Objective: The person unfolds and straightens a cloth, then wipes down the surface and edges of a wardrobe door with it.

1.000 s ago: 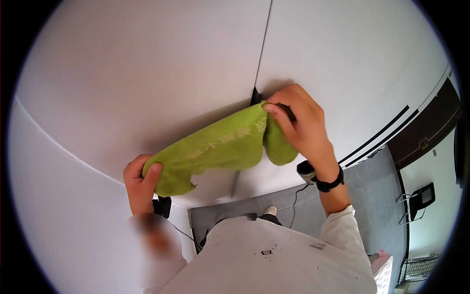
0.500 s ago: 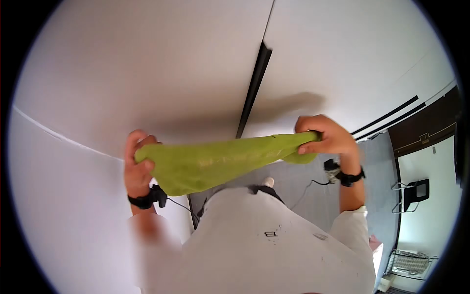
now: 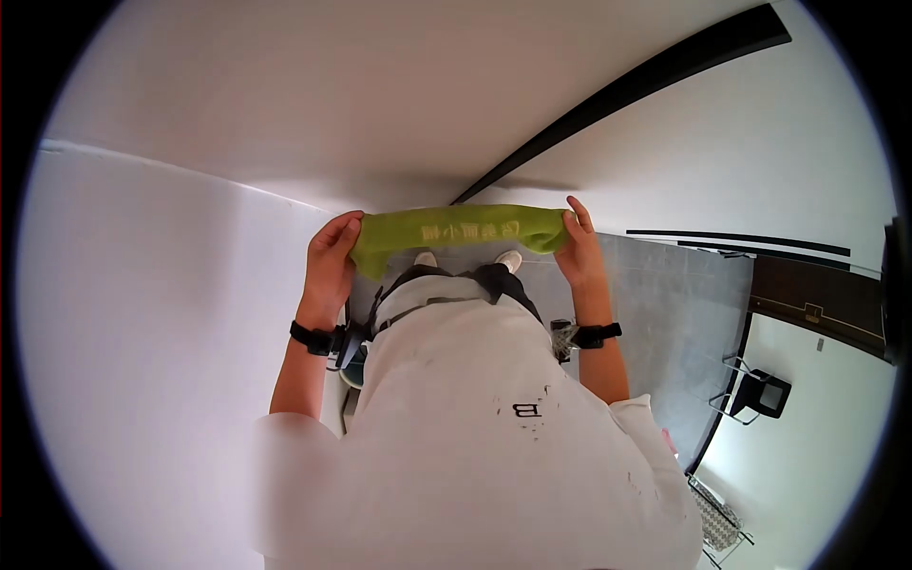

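A green cloth (image 3: 456, 226) with pale printed characters is stretched level between my two hands, in front of my body. My left hand (image 3: 332, 255) is closed on its left end, thumb on top, and a corner of the cloth droops below it. At the opposite end my right hand (image 3: 579, 252) pinches the cloth, with a finger raised above the edge. Black straps with devices sit on both wrists.
Just ahead stands a white cabinet front (image 3: 361, 95) with a long black handle strip (image 3: 646, 71). A white wall (image 3: 152, 332) rises at the left. Grey floor (image 3: 655, 294) lies below, and a black chair (image 3: 760, 394) stands at the right.
Both hands have come closer together and lower, toward my body, with the cloth. The cloth now shows its printed characters, and my view has shifted relative to the cabinet.
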